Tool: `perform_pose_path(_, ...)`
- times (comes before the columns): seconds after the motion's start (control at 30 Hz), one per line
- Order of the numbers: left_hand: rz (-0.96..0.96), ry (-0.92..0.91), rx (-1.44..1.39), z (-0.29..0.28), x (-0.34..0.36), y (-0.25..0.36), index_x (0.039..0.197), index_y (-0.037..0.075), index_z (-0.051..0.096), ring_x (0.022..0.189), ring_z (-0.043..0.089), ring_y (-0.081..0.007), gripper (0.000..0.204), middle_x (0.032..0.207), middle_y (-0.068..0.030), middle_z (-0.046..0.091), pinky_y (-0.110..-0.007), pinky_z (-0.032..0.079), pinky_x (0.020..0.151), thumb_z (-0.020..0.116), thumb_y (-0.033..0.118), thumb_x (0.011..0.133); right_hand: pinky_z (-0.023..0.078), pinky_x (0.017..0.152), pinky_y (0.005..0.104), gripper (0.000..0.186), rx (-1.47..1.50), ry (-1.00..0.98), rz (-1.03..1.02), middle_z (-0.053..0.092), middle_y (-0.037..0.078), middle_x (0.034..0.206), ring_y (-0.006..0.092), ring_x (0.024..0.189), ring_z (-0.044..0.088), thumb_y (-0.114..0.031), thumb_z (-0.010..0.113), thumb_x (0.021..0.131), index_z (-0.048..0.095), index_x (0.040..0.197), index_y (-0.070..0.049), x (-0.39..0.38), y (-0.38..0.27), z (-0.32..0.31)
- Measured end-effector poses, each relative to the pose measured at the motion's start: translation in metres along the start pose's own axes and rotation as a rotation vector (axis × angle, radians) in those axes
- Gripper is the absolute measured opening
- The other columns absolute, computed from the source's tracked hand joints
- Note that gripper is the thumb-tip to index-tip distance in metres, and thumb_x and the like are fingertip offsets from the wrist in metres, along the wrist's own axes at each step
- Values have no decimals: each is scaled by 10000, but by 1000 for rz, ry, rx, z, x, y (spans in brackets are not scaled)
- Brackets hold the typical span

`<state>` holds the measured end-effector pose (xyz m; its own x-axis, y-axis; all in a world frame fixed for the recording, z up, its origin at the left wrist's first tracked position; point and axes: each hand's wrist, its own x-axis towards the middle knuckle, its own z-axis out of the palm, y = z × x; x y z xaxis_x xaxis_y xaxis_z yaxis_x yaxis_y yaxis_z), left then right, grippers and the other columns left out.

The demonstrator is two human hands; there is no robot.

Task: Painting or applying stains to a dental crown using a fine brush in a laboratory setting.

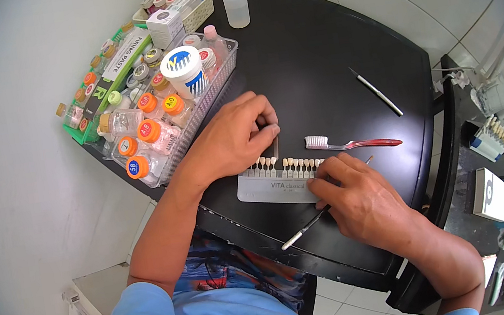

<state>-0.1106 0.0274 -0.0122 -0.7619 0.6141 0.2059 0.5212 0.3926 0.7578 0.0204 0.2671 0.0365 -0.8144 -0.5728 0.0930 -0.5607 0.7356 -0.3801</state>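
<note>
A tooth shade guide (273,188), a pale grey holder with a row of tooth-coloured tabs, lies near the desk's front edge. My right hand (365,196) is closed over its right end, thumb on the face and fingers bent at the tabs. Under that hand passes a thin dark brush (305,228); its pale end points to the lower left. Whether my fingers also grip the brush cannot be seen. Above the guide's left end, my left hand (232,135) has thumb and forefinger pinched together. A thin greyish strip (275,148) shows below the thumb; what the fingertips hold is hidden.
A toothbrush (354,144) with a red handle lies beyond my right hand, and a slim pointed tool (378,93) farther back. Left stands a plastic basket (206,92) crowded with powder jars. A squeeze bottle (236,6) is at the back. Another shade guide (490,138) stands far right.
</note>
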Motion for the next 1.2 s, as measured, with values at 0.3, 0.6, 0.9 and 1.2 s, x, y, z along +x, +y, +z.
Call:
perform_pose_path(0.3, -63, 104, -588, -7, -10, 9, 1101, 31, 591, 944, 665, -104, 95, 1100, -90, 722, -272, 540, 787, 662, 77, 1059, 541, 934, 457, 311, -27, 68, 21, 639, 156, 1084, 334, 1052, 643, 2, 785, 801, 722, 1106, 0, 2, 1, 1)
perform_pose_path(0.6, -285, 111, -1069, 14, -66, 55, 1148, 61, 555, 827, 722, -156, 93, 1022, -79, 700, -264, 560, 702, 620, 112, 1104, 527, 719, 418, 344, 42, 466, -68, 681, 123, 972, 321, 840, 667, 12, 861, 793, 735, 1111, -16, 1, 10, -20)
perform_pose_path(0.9, -229, -90, -1160, 43, -72, 65, 1187, 64, 569, 879, 640, -60, 151, 1014, -27, 692, -239, 523, 731, 676, 116, 1094, 511, 679, 406, 490, 185, 402, -270, 680, 80, 945, 271, 779, 650, 83, 768, 645, 779, 1120, -41, 1, 1, -13)
perform_pose_path(1.2, -235, -51, -991, 40, -75, 67, 1060, 23, 662, 799, 619, -61, 107, 965, -19, 695, -242, 528, 701, 719, 114, 1065, 524, 700, 433, 361, 201, 331, -245, 657, 110, 911, 320, 791, 652, 111, 743, 650, 718, 988, -14, -1, 7, -14)
